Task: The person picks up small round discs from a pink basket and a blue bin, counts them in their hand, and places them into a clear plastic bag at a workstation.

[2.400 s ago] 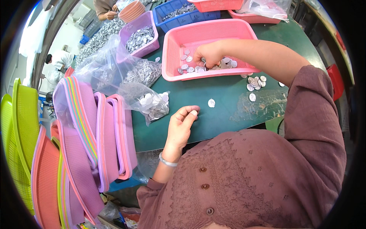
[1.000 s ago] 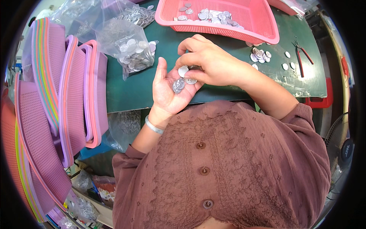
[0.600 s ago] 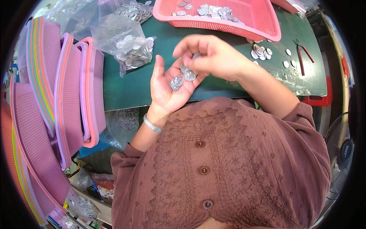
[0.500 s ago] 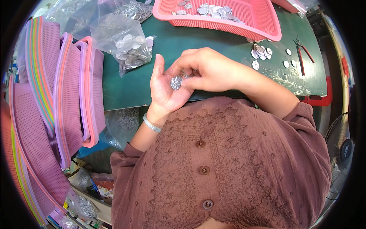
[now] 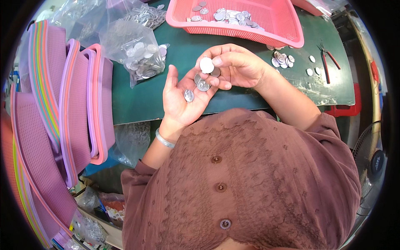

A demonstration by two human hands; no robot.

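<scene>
R grip (image 5: 237, 67) pinches plain disc (image 5: 206, 65) nr embossed disc (image 5: 203, 86).

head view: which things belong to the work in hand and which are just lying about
Likely in the work: silver discs, held by the left hand and right hand; pink basket and clear bag, both holding discs.

Seemingly just lying about: red-handled pliers, stacked baskets, fan.

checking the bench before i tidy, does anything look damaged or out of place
The green tabletop looks worn: toward its right front corner, a pale patch is scuffed. Three silvery discs also lie loose left of the red-handled pliers, apart from the pile, though that may be deliberate.
</scene>
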